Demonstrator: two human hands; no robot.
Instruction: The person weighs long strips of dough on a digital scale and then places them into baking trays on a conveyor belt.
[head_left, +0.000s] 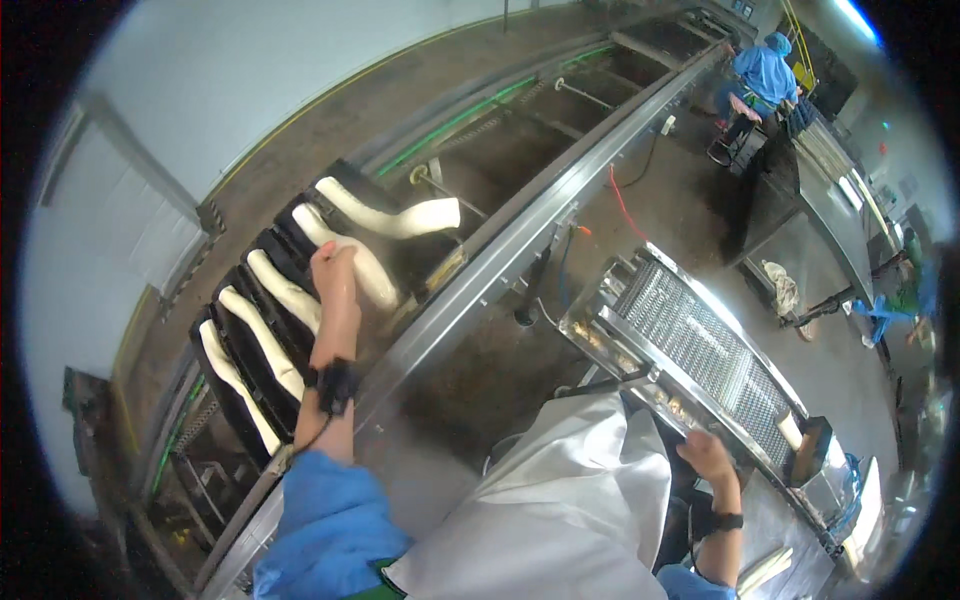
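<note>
Several long, off-white pieces, perhaps dough or rubber-like, lie side by side on black slotted carriers (240, 352) of a metal-framed conveyor. My left hand (335, 274) is over the second piece from the top (369, 274), its fingers curled at the piece's upper half; whether they grip it cannot be told. The topmost piece (397, 220) bends, its broad end over the conveyor's side. Under my left forearm is the lower part of a third piece (281, 289). My right hand (705, 454), fingers curled, is beside the metal edge of a mesh-belt conveyor (705, 337); its palm side is hidden.
A steel conveyor rail (480, 277) runs diagonally between me and the pieces. One short off-white piece (789, 431) is at the mesh belt's lower end; others (765, 570) lie at lower right. A person in blue (766, 71) sits farther along, near a metal table (817, 210).
</note>
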